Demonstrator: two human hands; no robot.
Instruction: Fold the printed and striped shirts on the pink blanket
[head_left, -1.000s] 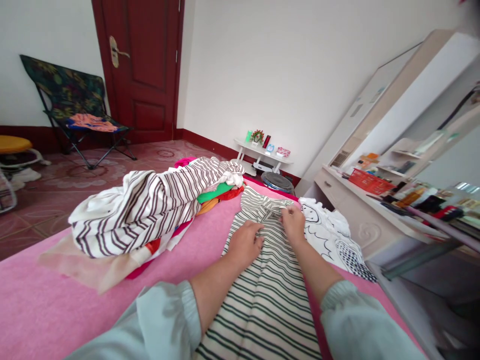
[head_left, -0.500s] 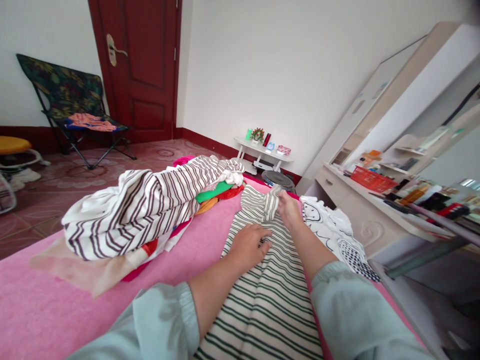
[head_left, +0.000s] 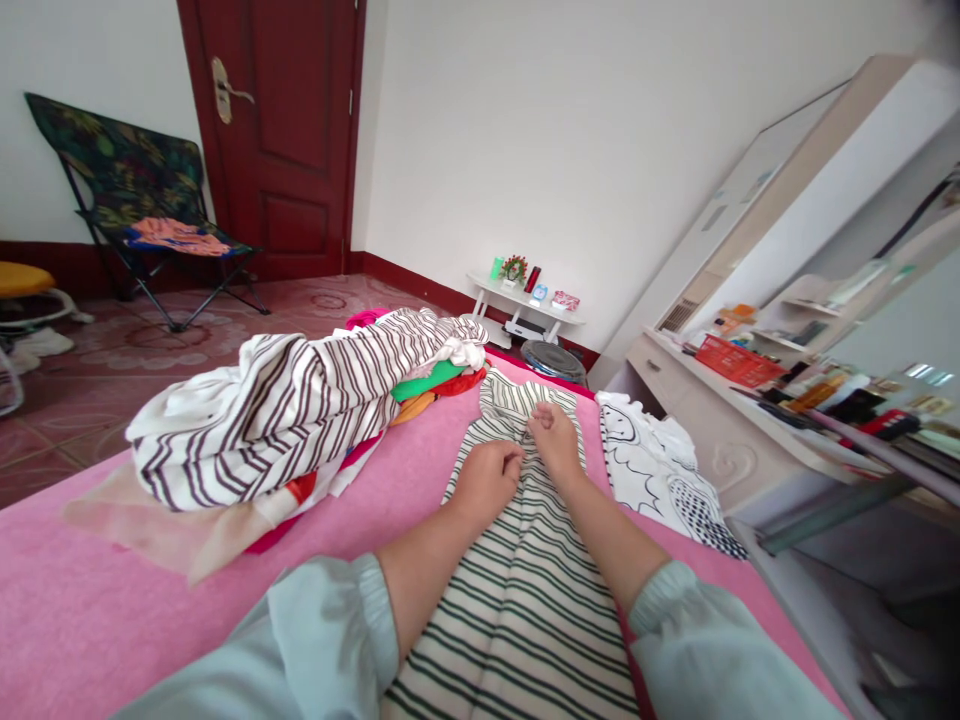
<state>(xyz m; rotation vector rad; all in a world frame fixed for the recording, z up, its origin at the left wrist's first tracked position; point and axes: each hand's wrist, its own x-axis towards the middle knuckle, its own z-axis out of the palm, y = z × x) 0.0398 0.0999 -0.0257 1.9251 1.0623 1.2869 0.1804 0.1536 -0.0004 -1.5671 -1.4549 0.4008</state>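
A cream garment with dark green stripes (head_left: 517, 610) lies stretched lengthwise on the pink bed cover, running from below my wrists to the far edge. My left hand (head_left: 486, 480) is closed, thumb against forefinger, pinching the cloth near its middle. Just to the right and slightly farther off, my right hand (head_left: 555, 445) has its fingers curled onto the same garment. The fabric gathers a little between the two hands. Beyond them, the garment's far end (head_left: 517, 392) lies on the bed, somewhat rumpled.
Left of the garment is a heap of clothes topped by a white, brown-striped piece (head_left: 300, 420). A white patterned garment (head_left: 652, 460) lies at the right edge of the pink cover (head_left: 390, 490). A dresser (head_left: 720, 430) with a red basket (head_left: 739, 360) stands close on the right.
The bunched far part of the garment that my right hand held up now lies down on the bed. My right hand has drawn left and nearer; the left hand's fingers have closed.
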